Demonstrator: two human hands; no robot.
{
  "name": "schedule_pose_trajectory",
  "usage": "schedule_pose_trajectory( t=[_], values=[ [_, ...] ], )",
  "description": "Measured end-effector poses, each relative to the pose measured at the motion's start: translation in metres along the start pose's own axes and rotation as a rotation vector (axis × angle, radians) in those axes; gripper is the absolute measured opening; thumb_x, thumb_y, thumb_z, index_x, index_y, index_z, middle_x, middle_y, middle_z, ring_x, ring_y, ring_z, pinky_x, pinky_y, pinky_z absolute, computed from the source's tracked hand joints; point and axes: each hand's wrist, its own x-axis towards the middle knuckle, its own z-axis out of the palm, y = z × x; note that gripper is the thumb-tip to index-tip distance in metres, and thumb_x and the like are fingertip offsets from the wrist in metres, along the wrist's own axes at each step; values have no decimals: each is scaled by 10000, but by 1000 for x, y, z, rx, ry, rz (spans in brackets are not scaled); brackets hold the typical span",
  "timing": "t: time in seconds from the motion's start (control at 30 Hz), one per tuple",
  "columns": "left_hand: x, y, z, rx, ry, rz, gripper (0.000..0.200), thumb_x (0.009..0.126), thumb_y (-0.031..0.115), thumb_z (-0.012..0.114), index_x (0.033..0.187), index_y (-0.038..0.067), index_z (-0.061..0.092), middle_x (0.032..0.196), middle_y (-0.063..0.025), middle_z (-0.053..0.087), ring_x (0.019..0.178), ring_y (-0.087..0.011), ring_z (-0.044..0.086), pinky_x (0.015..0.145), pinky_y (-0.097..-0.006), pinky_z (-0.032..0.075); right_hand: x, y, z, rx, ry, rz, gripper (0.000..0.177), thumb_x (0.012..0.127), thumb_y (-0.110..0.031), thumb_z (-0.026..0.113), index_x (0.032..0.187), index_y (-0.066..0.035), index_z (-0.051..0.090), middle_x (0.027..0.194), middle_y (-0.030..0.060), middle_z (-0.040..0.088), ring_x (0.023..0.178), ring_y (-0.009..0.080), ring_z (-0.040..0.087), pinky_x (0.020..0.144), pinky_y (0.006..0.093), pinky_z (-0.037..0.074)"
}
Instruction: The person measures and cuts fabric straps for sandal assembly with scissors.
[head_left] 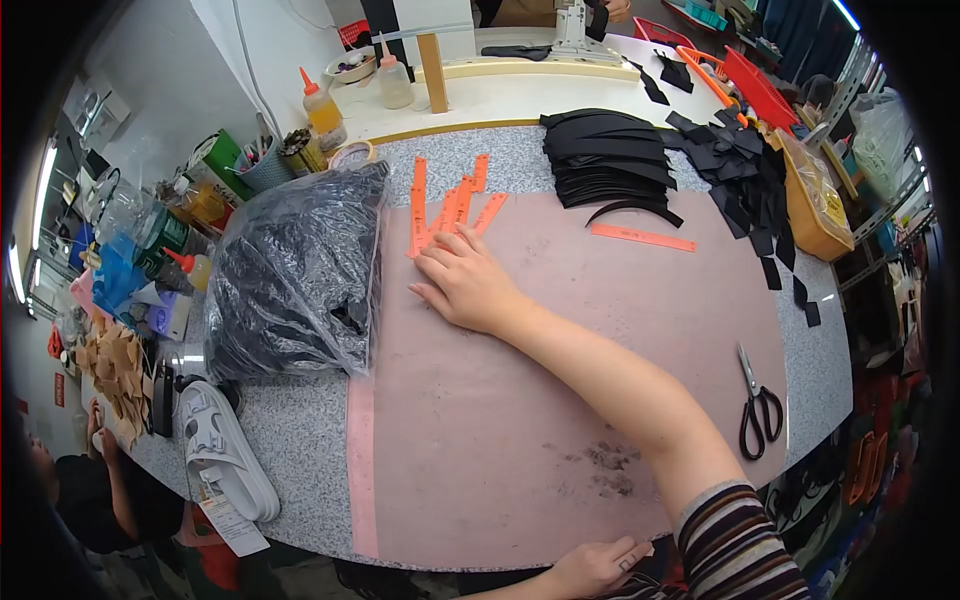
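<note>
My right hand (462,283) reaches across the pinkish mat (540,400), palm down, thumb apart from the fingers. Its fingertips rest at the lower ends of several orange printed strips (458,205), fanned out at the mat's far edge. Another orange strip (643,237) lies alone to the right, below a stack of curved black pieces (608,158). At the near table edge, my left hand (597,568) has its fingers curled together. A small pale bit shows at its fingertips, too small to name.
A clear plastic bag of black material (295,270) stands left of my right hand. Black scissors (760,410) lie on the right. A white sandal (225,450), glue bottles (322,105) and loose black pieces (740,170) surround the mat. Another person (110,490) sits at left.
</note>
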Motion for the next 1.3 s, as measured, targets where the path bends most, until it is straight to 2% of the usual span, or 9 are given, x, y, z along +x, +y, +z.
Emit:
schedule_pose_trajectory(
  t=[0.07, 0.27, 0.37, 0.47, 0.9, 1.0, 1.13, 1.2, 1.3],
  values=[
    [6, 6, -10, 5, 4, -10, 429, 774, 162, 703, 1191, 97, 627, 853, -107, 587, 608, -297, 619, 527, -409, 522, -1, 0, 0, 10, -18, -19, 385, 920, -344, 632, 1162, -45, 627, 1194, 128, 642, 1245, 312, 506, 1139, 504, 296],
    [11, 8, -17, -10, 1, 0, 401, 758, 145, 696, 1151, 87, 637, 805, -97, 556, 588, -291, 606, 520, -412, 516, -2, -5, 1, -21, 74, -52, 381, 929, -343, 618, 1161, -41, 629, 1166, 117, 657, 1253, 306, 503, 1138, 510, 296],
    [5, 7, -18, -29, -167, -75, 361, 839, 180, 670, 1189, 94, 636, 929, -151, 627, 756, -338, 652, 664, -426, 551, -10, -9, -1, -11, 57, -101, 372, 937, -344, 611, 1164, -50, 631, 1154, 101, 663, 1245, 294, 512, 1145, 509, 290],
    [0, -2, -2, -5, -29, 15, 465, 788, 112, 688, 1242, 44, 610, 869, -74, 531, 590, -228, 598, 558, -330, 529, -27, -20, -16, -35, -18, -165, 362, 944, -341, 603, 1170, -60, 630, 1150, 86, 665, 1225, 278, 528, 1144, 508, 295],
    [13, 7, -10, 148, -14, 9, 456, 692, 123, 747, 1144, 121, 691, 720, -34, 529, 515, -202, 575, 485, -316, 492, -166, -47, -121, 381, -220, -339, 295, 918, -280, 632, 1078, -32, 639, 1101, 114, 647, 1112, 276, 568, 1053, 475, 409],
    [8, 4, -8, 179, -40, 30, 507, 667, 124, 735, 1170, 108, 674, 735, -42, 522, 518, -202, 569, 494, -318, 489, -178, -34, -134, 334, -107, -279, 300, 898, -279, 653, 1064, -30, 640, 1094, 126, 648, 1116, 283, 570, 1037, 468, 421],
    [2, 0, -2, 241, -23, 46, 549, 636, 132, 736, 1181, 105, 680, 715, -35, 506, 493, -192, 533, 483, -312, 469, -168, 13, -131, -11, 19, 222, 473, 908, -325, 655, 1259, -16, 584, 1428, 212, 488, 1360, 347, 433, 1140, 504, 310],
    [0, -1, 2, 254, -1, 58, 553, 622, 133, 735, 1172, 98, 687, 697, -32, 497, 491, -189, 524, 478, -312, 457, -157, 48, -122, -190, 118, 459, 565, 937, -388, 603, 1364, -30, 512, 1521, 229, 371, 1447, 359, 296, 1187, 505, 208],
    [2, 1, -1, 270, -27, 60, 567, 615, 137, 740, 1178, 94, 686, 693, -31, 491, 495, -191, 524, 485, -313, 460, -155, 86, -111, -289, 110, 619, 663, 948, -462, 554, 1417, -6, 448, 1523, 262, 338, 1457, 382, 257, 1193, 534, 157]
  ],
)
